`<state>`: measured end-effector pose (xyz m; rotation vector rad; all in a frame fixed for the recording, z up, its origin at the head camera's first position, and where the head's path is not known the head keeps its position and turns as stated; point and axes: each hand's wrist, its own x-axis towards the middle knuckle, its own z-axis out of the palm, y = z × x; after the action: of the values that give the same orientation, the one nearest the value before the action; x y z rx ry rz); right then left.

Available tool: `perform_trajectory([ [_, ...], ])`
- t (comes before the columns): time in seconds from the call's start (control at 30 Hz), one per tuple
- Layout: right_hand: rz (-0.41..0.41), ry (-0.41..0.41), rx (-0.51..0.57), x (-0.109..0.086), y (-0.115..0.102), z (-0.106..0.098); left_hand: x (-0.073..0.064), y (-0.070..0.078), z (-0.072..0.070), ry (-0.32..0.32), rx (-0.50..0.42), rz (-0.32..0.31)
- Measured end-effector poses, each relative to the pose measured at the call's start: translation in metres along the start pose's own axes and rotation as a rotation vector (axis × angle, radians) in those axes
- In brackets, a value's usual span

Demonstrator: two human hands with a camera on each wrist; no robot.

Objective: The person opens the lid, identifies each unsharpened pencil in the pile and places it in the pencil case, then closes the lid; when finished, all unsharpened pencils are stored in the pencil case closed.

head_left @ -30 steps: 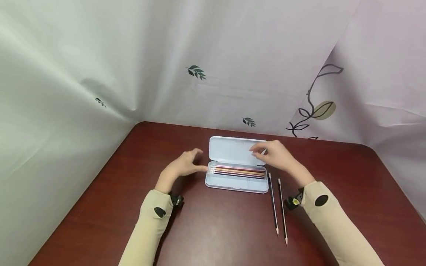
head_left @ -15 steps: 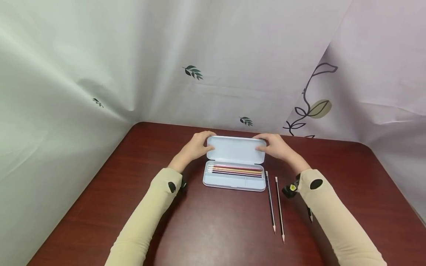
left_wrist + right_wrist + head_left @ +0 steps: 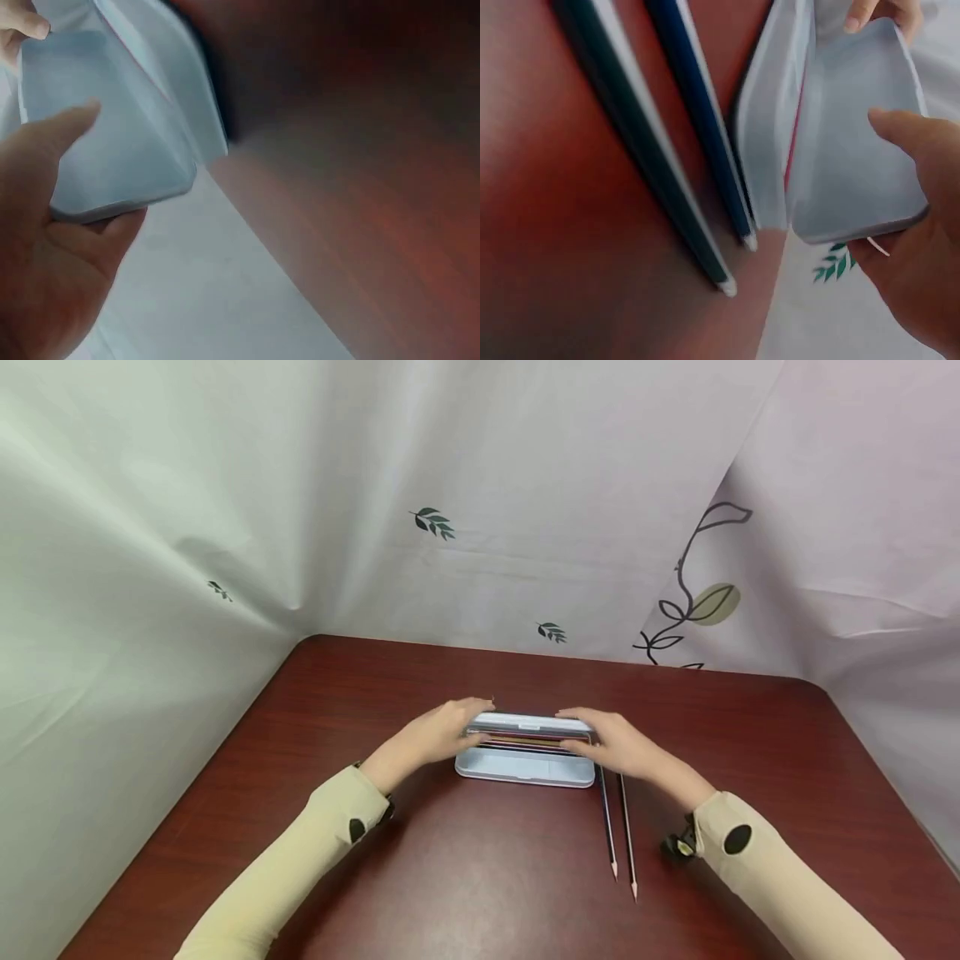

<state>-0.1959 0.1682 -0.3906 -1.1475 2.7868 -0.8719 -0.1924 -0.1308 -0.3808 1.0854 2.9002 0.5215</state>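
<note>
A pale blue pencil case [image 3: 525,768] lies on the table with its hinged lid [image 3: 521,721] tilted partway up over the base. Several pencils [image 3: 525,742] show in the case's rear compartment. My left hand [image 3: 438,732] grips the lid's left end, thumb on the inner face and fingers behind, as the left wrist view shows of the lid's inside [image 3: 124,135]. At the opposite end my right hand [image 3: 626,745] grips the lid the same way, its thumb [image 3: 900,131] lying against the inner face. Part of the pencils is hidden beneath the lid and thumbs.
Two loose pencils, a blue one [image 3: 607,827] and a dark striped one [image 3: 627,839], lie just right of the case, tips toward the person. The reddish-brown table [image 3: 450,877] meets a pale curtain [image 3: 480,568] with leaf prints at its back and left.
Both hands came to the lid's two ends and took hold of it. The lid has swung from lying back to tilting forward over the base. The loose pencils stay beside the case.
</note>
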Motion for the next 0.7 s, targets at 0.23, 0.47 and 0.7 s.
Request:
perform_trajectory([
  [0.23, -0.029, -0.205, -0.122, -0.025, -0.003, 0.016, -0.023, 0.013, 0.012, -0.272, 0.097, -0.063],
  [0.47, -0.04, -0.275, -0.329, -0.042, -0.008, 0.025, -0.021, 0.024, 0.028, -0.37, 0.202, -0.09],
  [0.7, 0.034, -0.395, -0.323, -0.039, -0.014, 0.018, -0.016, 0.023, 0.035, -0.429, 0.183, -0.148],
])
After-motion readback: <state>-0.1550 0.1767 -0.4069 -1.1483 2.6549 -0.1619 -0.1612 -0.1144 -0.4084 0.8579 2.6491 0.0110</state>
